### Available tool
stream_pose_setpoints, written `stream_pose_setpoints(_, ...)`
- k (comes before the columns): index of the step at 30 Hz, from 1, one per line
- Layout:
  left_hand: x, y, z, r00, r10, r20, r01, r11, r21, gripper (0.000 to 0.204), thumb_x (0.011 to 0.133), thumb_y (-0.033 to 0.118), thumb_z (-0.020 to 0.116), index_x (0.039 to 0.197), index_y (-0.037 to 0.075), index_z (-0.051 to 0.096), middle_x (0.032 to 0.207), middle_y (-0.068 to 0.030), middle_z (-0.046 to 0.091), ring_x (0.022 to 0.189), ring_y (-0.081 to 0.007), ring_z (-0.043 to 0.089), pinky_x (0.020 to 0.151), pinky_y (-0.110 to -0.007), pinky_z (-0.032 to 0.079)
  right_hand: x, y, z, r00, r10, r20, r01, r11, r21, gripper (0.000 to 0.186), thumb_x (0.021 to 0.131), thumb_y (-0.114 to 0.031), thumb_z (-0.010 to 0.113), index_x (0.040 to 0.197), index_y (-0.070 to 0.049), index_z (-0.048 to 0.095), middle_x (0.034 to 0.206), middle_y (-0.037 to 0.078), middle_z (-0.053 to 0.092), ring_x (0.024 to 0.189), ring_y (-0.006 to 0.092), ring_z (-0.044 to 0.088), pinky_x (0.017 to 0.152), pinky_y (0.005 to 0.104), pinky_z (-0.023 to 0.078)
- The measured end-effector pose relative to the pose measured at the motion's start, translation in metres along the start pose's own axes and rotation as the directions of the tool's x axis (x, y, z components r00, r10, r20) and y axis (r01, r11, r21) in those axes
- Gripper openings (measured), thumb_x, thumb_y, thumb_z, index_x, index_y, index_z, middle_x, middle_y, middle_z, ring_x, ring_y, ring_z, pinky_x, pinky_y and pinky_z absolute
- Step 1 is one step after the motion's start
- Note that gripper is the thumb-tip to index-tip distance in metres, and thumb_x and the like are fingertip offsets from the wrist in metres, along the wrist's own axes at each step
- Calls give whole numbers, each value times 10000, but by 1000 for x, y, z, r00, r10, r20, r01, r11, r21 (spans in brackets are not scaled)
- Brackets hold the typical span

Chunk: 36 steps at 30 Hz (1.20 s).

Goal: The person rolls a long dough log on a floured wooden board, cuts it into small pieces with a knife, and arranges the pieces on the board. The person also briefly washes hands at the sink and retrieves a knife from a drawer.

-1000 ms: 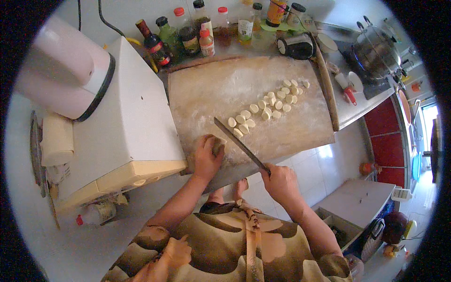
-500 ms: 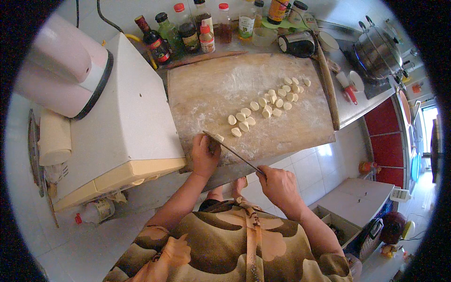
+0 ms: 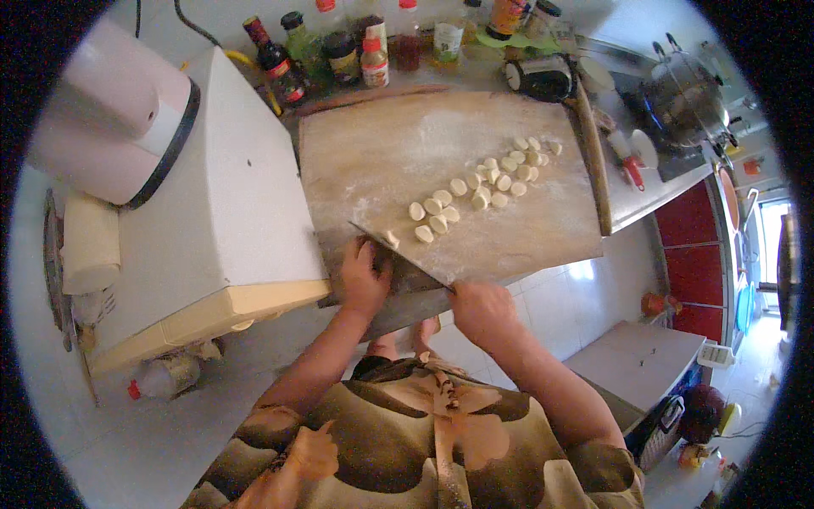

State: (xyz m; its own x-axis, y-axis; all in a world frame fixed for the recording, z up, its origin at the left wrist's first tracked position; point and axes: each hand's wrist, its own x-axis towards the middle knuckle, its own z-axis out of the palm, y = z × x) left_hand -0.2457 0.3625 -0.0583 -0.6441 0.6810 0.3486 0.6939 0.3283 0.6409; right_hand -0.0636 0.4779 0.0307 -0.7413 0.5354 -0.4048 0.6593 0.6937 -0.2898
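Observation:
My right hand (image 3: 485,310) is closed round the handle of a knife (image 3: 415,262), whose blade slants up and left across the near left part of a floured wooden board (image 3: 365,157). My left hand (image 3: 365,276) is curled at the board's near edge, on the near side of the blade. Its fingertips are partly hidden, and what they hold does not show. A small dough piece (image 3: 391,240) lies against the far side of the blade. Several cut dough pieces (image 3: 458,187) spread in a diagonal band toward the far right of the board.
A rolling pin (image 3: 592,157) lies along the board's right edge. Sauce bottles (image 3: 343,61) line the back. A white appliance (image 3: 246,178) stands close on the left. A steel pot (image 3: 685,97) sits on the stove at far right. A red-handled utensil (image 3: 632,170) lies near it.
My right hand and the knife have moved left and slightly away from me. The small dough piece by the blade has shifted slightly. My left hand has moved slightly left.

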Motion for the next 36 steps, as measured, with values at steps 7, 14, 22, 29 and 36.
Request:
stream_pose_setpoints(7, -6, 1, -12, 996, 81, 27, -81, 996, -29, 302, 716, 59, 698, 1011, 50, 634, 1073, -174, 588, 974, -369, 598, 810, -438, 509, -5, -6, -15, 986, 86, -141, -61, 983, 175, 229, 891, -274, 573, 892, -73, 683, 773, 208, 677, 752, 408, 668, 701, 511, 530)
stream_pose_setpoints(14, -8, 4, -11, 999, 52, -3, -52, 990, -129, 249, 709, 32, 723, 944, 61, 646, 1028, -155, 600, 937, -353, 609, 784, -426, 514, -37, -11, -27, 995, 37, -92, -22, 987, 160, 223, 919, -260, 577, 997, -93, 704, 760, 191, 676, 723, 393, 660, 682, 492, 517)
stream_pose_setpoints(22, -12, -2, -12, 990, 133, 39, -129, 987, -90, 272, 695, 32, 735, 951, 70, 653, 1006, -148, 618, 926, -357, 612, 775, -432, 518, -46, -9, -23, 998, 22, -64, -15, 993, 116, 229, 930, -260, 560, 969, -87, 704, 767, 196, 679, 725, 397, 664, 691, 497, 517)
stream_pose_setpoints(29, -11, 2, -19, 979, 195, 56, -190, 978, -92, 311, 688, 31, 711, 990, 74, 652, 1045, -155, 615, 949, -357, 615, 785, -432, 523, -32, 1, 7, 999, 41, -10, -41, 999, 31, 233, 932, -257, 547, 912, -75, 693, 765, 198, 676, 735, 402, 658, 695, 517, 506)
stream_pose_setpoints(36, -13, 3, -17, 998, 63, -15, -64, 986, -152, 220, 737, 2, 663, 950, 34, 616, 1018, -162, 604, 905, -353, 622, 766, -404, 524, -47, -2, -5, 986, 91, -140, -60, 976, 211, 241, 924, -271, 577, 945, -65, 699, 708, 208, 651, 682, 412, 642, 656, 499, 513)
